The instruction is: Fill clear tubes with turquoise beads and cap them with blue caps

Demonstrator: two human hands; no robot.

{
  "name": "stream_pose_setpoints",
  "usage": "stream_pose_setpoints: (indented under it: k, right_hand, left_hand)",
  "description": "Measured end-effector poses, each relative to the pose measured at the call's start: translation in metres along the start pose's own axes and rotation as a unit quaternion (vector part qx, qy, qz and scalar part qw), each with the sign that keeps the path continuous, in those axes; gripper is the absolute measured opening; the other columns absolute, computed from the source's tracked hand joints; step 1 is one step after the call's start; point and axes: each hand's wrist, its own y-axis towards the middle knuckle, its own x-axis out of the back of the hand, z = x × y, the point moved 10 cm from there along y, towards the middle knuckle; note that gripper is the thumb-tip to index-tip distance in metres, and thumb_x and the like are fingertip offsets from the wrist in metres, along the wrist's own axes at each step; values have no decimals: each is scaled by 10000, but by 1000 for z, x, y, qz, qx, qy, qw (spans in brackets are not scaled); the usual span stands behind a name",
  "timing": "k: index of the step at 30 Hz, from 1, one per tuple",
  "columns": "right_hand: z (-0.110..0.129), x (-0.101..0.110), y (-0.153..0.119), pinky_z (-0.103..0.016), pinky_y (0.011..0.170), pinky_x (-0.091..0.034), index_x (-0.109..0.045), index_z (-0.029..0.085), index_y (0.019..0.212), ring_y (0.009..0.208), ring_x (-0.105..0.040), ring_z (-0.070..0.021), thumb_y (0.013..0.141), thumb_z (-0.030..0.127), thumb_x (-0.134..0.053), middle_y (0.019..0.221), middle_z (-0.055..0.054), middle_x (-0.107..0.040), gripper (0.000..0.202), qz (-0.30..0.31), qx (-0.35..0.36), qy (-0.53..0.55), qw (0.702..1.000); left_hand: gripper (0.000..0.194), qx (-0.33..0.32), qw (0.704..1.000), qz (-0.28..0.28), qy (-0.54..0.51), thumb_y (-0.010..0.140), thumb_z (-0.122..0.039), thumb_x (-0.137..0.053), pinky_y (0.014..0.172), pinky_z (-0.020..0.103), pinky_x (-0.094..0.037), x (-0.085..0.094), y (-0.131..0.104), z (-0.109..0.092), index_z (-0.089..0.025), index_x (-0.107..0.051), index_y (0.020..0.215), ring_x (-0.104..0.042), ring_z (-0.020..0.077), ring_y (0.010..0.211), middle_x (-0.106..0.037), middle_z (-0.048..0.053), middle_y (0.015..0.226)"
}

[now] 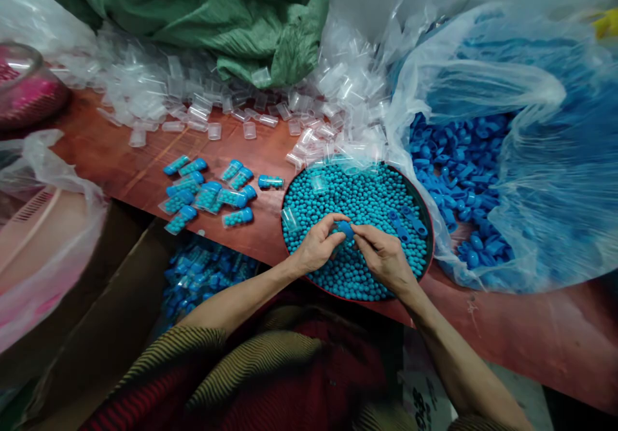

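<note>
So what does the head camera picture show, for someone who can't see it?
Two hands, left hand and right hand, pinch a blue cap over a round tray of turquoise beads. Filled tubes lie left, blue caps in a bag right.

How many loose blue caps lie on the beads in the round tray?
2 loose caps, side by side near the tray right rim. The left hand and right hand pinch a third cap; more may be buried.

small packing workshop; heaps of clear vials (159, 90), bagged blue caps (454, 161), tray of beads (367, 193)
</note>
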Motion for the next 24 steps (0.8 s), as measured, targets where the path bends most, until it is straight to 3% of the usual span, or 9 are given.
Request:
stream_pose_setpoints:
  k: [4, 7, 11, 15, 18, 20, 22, 24]
  right_hand:
    - [-8, -5, -3, -343, 762, -540, -654, 236, 1098, 790, -663, -183, 867, 288, -493, 954, -59, -705, 287, 7, -2, 9, 1000]
    - [-18, -3, -4, -374, 866, -522, -624, 247, 1159, 962, -642, -203, 816, 304, -569, 1052, -50, -682, 352, 36, -16, 74, 996]
    - [-35, 4, 0, -311, 654, -558, -638, 245, 1129, 708, -634, -147, 775, 334, -646, 916, -25, -669, 365, 63, -94, 189, 975]
    - [-38, 9, 7, -315, 618, -560, -477, 232, 1295, 596, -617, -128, 749, 353, -686, 797, 9, -666, 596, 4, -114, 273, 955]
    - [-30, 9, 6, -376, 740, -565, -496, 217, 1261, 758, -676, -182, 825, 360, -599, 908, -49, -699, 471, -34, -99, 193, 976]
    - [-15, 4, 4, -419, 863, -530, -513, 213, 1256, 969, -661, -232, 876, 367, -519, 1079, -108, -679, 411, -16, -59, 85, 994]
    - [2, -7, 0, -449, 925, -498, -448, 194, 1332, 1137, -588, -282, 874, 410, -513, 1236, -156, -606, 511, 31, -6, -17, 999]
    - [12, -17, -3, -470, 886, -516, -318, 150, 1417, 1174, -553, -334, 817, 475, -581, 1298, -205, -541, 731, 58, 33, -94, 993]
  left_hand:
    - [257, 1, 1000, -24, 4, 839, -268, -493, 424, 184, -353, 4, 2, -2, -188, -486, 1084, -413, 45, 441, -472, -51, 690]
    - [299, 16, 1000, 6, 2, 844, -305, -500, 418, 183, -364, 4, 4, -6, -199, -462, 1122, -452, 49, 434, -494, -51, 712]
    - [353, 40, 996, 78, 4, 841, -357, -534, 421, 175, -380, -3, 2, -8, -210, -446, 1150, -506, 61, 453, -505, -51, 712]
    - [389, 42, 995, 87, 0, 849, -374, -534, 427, 173, -381, -7, -2, -10, -215, -437, 1191, -488, 48, 462, -537, -30, 780]
    - [465, 21, 998, 55, 27, 868, -317, -504, 502, 194, -425, -4, -5, -14, -222, -383, 1308, -485, 59, 519, -576, -8, 842]
    - [513, -21, 998, 19, 53, 864, -278, -507, 642, 231, -473, 0, -6, -21, -223, -369, 1355, -540, 92, 662, -605, 29, 1005]
    - [510, -62, 996, -12, 68, 858, -255, -506, 810, 270, -467, 3, -7, -28, -218, -396, 1354, -563, 132, 845, -566, 52, 1200]
    - [483, -83, 994, -26, 72, 855, -240, -490, 918, 296, -428, 4, -7, -30, -203, -425, 1332, -548, 157, 962, -520, 56, 1295]
